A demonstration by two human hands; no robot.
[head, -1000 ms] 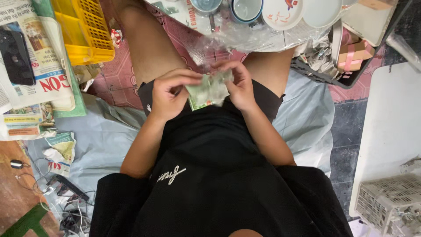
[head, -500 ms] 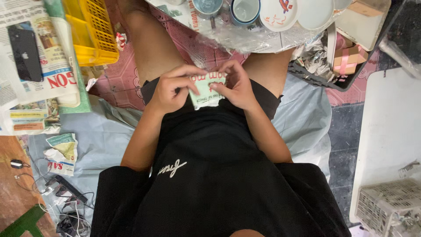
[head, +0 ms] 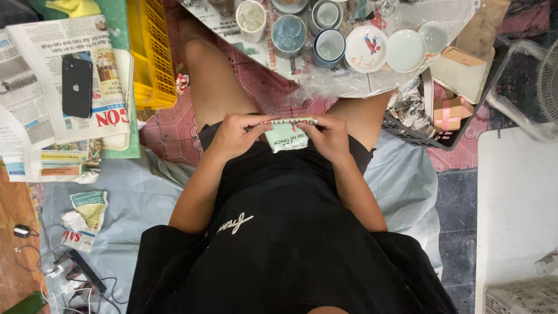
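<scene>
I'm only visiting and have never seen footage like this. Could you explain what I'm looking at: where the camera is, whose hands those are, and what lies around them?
There is no machine here. The camera sits on a person's head and looks straight down, so you see that person's own lap, dressed in black, and both bare hands. The left hand and the right hand together hold a small pale green paper packet by its top edge, over the knees. The person sits on a light blue sheet spread on the floor. Ahead of the knees stand cups and small bowls on newspaper. To the left lie a yellow plastic crate, more newspapers, and a black phone on top of them. To the right a dark basket holds small boxes.
</scene>
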